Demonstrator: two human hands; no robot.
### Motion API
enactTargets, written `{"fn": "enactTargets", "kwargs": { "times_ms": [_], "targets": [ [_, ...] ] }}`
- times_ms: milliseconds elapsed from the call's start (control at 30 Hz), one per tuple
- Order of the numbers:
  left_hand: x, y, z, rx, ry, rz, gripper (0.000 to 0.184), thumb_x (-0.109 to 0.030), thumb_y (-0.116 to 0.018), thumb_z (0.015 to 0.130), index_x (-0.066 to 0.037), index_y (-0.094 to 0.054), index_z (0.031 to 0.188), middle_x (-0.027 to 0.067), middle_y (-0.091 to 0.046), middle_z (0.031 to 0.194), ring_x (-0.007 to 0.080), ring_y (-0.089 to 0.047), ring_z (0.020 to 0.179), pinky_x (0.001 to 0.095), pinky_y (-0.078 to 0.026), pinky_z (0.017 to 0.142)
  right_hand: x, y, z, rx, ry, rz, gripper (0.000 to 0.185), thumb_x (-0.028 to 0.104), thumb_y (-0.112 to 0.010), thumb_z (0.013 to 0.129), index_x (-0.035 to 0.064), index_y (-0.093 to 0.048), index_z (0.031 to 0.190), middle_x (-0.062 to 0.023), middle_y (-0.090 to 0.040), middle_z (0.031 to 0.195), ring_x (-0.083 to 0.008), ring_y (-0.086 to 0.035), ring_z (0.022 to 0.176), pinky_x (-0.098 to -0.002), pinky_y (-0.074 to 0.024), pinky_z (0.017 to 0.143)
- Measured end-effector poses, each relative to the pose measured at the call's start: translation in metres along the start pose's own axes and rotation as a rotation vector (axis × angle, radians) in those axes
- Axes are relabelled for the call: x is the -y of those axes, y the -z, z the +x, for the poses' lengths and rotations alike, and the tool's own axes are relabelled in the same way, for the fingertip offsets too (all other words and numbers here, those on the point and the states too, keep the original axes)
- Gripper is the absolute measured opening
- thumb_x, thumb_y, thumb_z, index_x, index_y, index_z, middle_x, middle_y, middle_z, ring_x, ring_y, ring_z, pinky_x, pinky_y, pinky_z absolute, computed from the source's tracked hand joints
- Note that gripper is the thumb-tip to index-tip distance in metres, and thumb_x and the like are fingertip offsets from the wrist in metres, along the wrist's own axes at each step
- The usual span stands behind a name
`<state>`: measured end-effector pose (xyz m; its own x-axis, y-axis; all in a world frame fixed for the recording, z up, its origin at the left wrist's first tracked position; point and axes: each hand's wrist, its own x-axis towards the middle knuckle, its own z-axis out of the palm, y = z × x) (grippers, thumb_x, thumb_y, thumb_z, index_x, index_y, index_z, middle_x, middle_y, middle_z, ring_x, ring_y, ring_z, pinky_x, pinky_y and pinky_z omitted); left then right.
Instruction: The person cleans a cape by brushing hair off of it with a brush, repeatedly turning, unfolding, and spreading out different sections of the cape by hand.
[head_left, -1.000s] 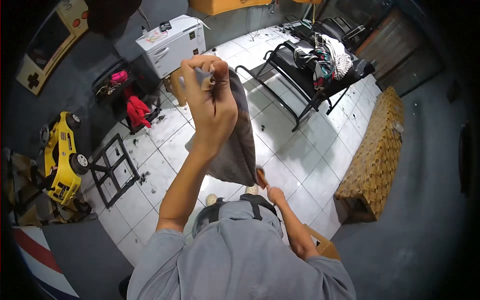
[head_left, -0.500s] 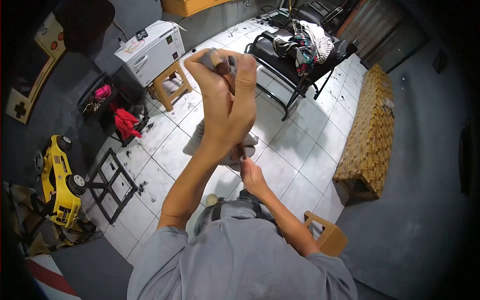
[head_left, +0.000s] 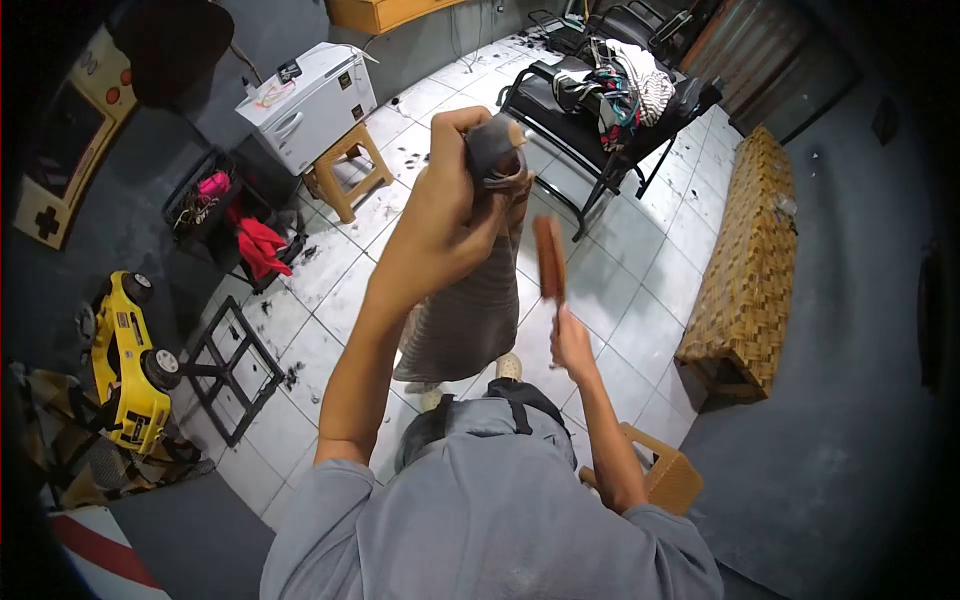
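My left hand (head_left: pixel 440 215) is raised in front of me, its fingers wrapped round the bunched top of a striped grey-brown cloth (head_left: pixel 465 325). The cloth hangs down below the hand towards my feet. A dark grey rounded part with a pale tan tip (head_left: pixel 515 132) pokes out above the fingers; what it is I cannot make out. Lower and to the right, my right hand (head_left: pixel 573 345) is closed on the handle of a brown brush (head_left: pixel 549 255). The brush points up, slightly blurred, apart from the cloth.
A black reclining chair (head_left: pixel 610 130) with cloths on it stands ahead. A small white fridge (head_left: pixel 310 105) rests on a wicker stool (head_left: pixel 350 180). Left are a yellow toy car (head_left: pixel 130 360) and black metal frame (head_left: pixel 235 375); right, a woven bench (head_left: pixel 735 270). Dark tufts dot the tiles.
The brush in my right hand has moved up and right, away from the cloth. My left hand has turned and shifted right, and the cloth now hangs in fuller view.
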<state>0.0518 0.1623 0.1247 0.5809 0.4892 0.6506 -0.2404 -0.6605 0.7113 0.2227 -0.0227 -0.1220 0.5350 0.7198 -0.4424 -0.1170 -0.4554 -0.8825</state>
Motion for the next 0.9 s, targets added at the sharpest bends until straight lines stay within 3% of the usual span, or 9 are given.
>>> {"fn": "enactTargets", "kwargs": {
  "times_ms": [133, 267, 300, 433, 567, 667, 700, 767, 900],
  "targets": [
    [-0.012, -0.016, 0.008, -0.141, 0.004, 0.213, 0.045, 0.005, -0.064, 0.074, -0.003, -0.041, 0.112, 0.0088, -0.056, 0.09, 0.0122, -0.056, 0.079, 0.0237, -0.045, 0.072, 0.121, -0.039, -0.064, 0.257, 0.354, 0.548, 0.046, 0.055, -0.032, 0.093, 0.0109, -0.038, 0.08, 0.0036, -0.03, 0.052, -0.0057, -0.026, 0.037, -0.0211, -0.0205, 0.033],
    [-0.006, -0.021, 0.016, -0.361, -0.095, 0.205, 0.011, -0.004, -0.062, 0.082, 0.002, -0.057, 0.09, 0.0063, -0.062, 0.087, 0.0075, -0.054, 0.068, 0.0218, -0.044, 0.062, 0.077, -0.086, -0.065, 0.48, 0.18, 0.489, 0.045, 0.045, -0.029, 0.098, 0.0086, -0.042, 0.075, -0.0027, -0.039, 0.057, -0.0121, -0.036, 0.046, -0.0255, -0.0312, 0.042],
    [-0.009, -0.021, 0.016, -0.425, -0.053, 0.168, 0.009, -0.004, -0.06, 0.084, 0.003, -0.058, 0.089, 0.0056, -0.062, 0.088, 0.0061, -0.053, 0.068, 0.0212, -0.044, 0.061, 0.04, -0.092, -0.043, 0.243, 0.497, -0.033, 0.039, 0.038, -0.033, 0.098, 0.004, -0.048, 0.086, -0.0128, -0.047, 0.06, -0.0245, -0.051, 0.055, -0.0368, -0.0404, 0.051],
    [-0.013, -0.007, 0.018, -0.575, -0.073, 0.109, 0.016, -0.01, -0.052, 0.093, 0.003, -0.056, 0.084, 0.0054, -0.062, 0.091, 0.0047, -0.049, 0.066, 0.0186, -0.041, 0.064, -0.081, -0.051, -0.006, 0.426, 0.398, -0.996, 0.028, 0.021, -0.039, 0.092, 0.0012, -0.052, 0.107, -0.0243, -0.06, 0.09, -0.041, -0.059, 0.08, -0.0512, -0.0449, 0.071],
    [0.005, 0.003, 0.017, -0.493, -0.256, 0.354, 0.016, 0.009, -0.041, 0.081, 0.002, -0.055, 0.088, 0.0061, -0.061, 0.087, 0.0094, -0.053, 0.064, 0.0215, -0.045, 0.061, -0.211, 0.019, 0.041, 0.241, 0.163, -1.185, 0.042, 0.028, -0.03, 0.095, -0.0019, -0.058, 0.099, -0.0278, -0.061, 0.086, -0.0434, -0.06, 0.08, -0.0505, -0.0474, 0.072],
    [-0.004, -0.014, 0.018, -0.381, 0.083, -0.284, 0.012, 0.008, -0.042, 0.082, 0.001, -0.052, 0.087, 0.0066, -0.059, 0.082, 0.0104, -0.051, 0.062, 0.024, -0.045, 0.059, -0.165, 0.037, 0.055, -0.022, 0.049, -0.976, 0.06, 0.038, -0.028, 0.095, -0.0074, -0.06, 0.074, -0.0318, -0.059, 0.079, -0.0464, -0.059, 0.079, -0.0523, -0.0452, 0.074],
    [-0.003, -0.015, 0.018, -0.311, 0.175, -0.323, 0.003, 0.001, -0.046, 0.086, 0.002, -0.05, 0.085, 0.0064, -0.057, 0.077, 0.0104, -0.05, 0.061, 0.026, -0.045, 0.058, -0.14, 0.037, 0.053, -0.175, 0.224, -0.817, 0.06, 0.043, -0.029, 0.095, -0.0031, -0.059, 0.071, -0.0255, -0.061, 0.069, -0.0398, -0.061, 0.063, -0.0484, -0.0473, 0.061],
    [-0.003, -0.022, 0.023, -0.272, 0.262, -0.025, 0.008, -0.006, -0.051, 0.086, 0.002, -0.05, 0.085, 0.005, -0.056, 0.076, 0.0098, -0.049, 0.061, 0.0261, -0.044, 0.057, -0.027, 0.017, 0.021, -0.156, 0.084, -0.093, 0.046, 0.047, -0.033, 0.096, 0.0103, -0.043, 0.07, 0.0018, -0.04, 0.052, -0.0088, -0.039, 0.04, -0.0259, -0.0329, 0.037],
    [-0.003, -0.037, 0.024, -0.19, 0.321, -0.135, 0.031, -0.006, -0.054, 0.08, 0.002, -0.036, 0.105, 0.0084, -0.05, 0.089, 0.0102, -0.049, 0.073, 0.0237, -0.042, 0.064, 0.092, -0.015, -0.036, 0.02, 0.297, 0.455, 0.045, 0.046, -0.033, 0.096, 0.0067, -0.045, 0.078, 0.0025, -0.039, 0.055, -0.008, -0.037, 0.044, -0.0227, -0.0314, 0.041]
  ]
}}
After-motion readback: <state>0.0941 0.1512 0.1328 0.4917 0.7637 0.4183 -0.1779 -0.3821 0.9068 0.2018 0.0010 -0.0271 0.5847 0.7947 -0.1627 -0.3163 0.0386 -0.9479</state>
